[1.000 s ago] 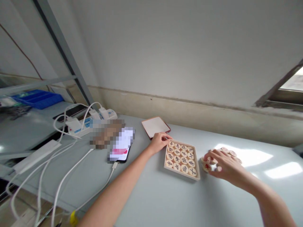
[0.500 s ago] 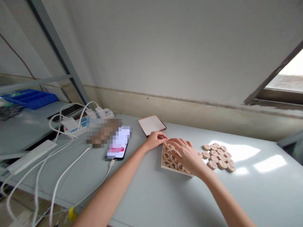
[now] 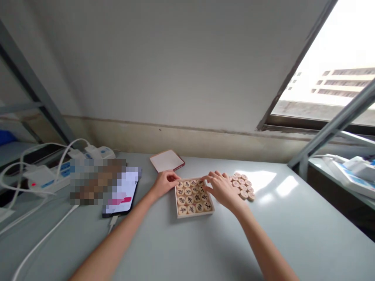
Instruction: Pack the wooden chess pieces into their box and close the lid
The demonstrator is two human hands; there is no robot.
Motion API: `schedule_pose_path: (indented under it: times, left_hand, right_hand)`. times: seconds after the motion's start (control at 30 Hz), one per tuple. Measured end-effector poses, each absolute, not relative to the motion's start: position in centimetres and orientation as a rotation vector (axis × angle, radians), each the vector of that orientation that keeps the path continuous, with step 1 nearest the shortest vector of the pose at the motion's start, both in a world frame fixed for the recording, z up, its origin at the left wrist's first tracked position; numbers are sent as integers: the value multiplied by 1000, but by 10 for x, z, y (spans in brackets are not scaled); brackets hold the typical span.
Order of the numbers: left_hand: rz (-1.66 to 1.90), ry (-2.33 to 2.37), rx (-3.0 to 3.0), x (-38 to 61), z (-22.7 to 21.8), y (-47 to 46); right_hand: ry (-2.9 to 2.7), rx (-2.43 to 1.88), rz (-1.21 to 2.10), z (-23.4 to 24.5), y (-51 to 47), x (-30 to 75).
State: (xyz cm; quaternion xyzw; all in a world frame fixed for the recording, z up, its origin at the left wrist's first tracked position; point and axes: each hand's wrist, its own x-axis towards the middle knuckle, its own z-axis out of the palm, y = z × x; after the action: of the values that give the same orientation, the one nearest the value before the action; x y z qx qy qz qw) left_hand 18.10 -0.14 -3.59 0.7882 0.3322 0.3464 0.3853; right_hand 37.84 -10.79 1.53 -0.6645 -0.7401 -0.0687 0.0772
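Observation:
A shallow, light-coloured box (image 3: 195,215) sits on the grey table, filled with rows of round wooden Chinese chess pieces (image 3: 190,200) bearing dark characters. At its far left corner my left hand (image 3: 165,183) has curled fingers, with thumb and fingertips closed on the rim. My right hand (image 3: 222,188) reaches over the far right corner; its fingers are bent and apart, and the tips touch or nearly touch the pieces there. Just beyond that hand lies a cluster of loose Chinese chess pieces (image 3: 243,186) with reddish characters, partly covered by the hand.
Behind my left hand a white-faced lid (image 3: 167,160) with a red-brown edge lies near the wall. To the left are a phone (image 3: 124,191) on a cable and a power strip (image 3: 63,171) with white plugs. Metal frame bars (image 3: 319,138) rise at the right.
The view has swung to the right. My right hand has drawn off the middle of the box to its right edge, uncovering more pieces. My left hand stays at the far left corner.

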Motion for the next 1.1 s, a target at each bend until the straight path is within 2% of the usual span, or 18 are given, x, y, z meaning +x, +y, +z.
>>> schedule_pose_path:
  times: [0.7,0.97,1.1]
  left_hand:
    - [977,1047,2198,170,-30,2]
    - [999,1027,2199,170,-34,4]
    - [1002,1025,2168,170,-34,3]
  right_hand:
    - [-1897,-1902,104,1,-99,347]
    - [-1601,-1953,129,0,-94,386]
    - [-1600,-2195,-103,-3,-98,408]
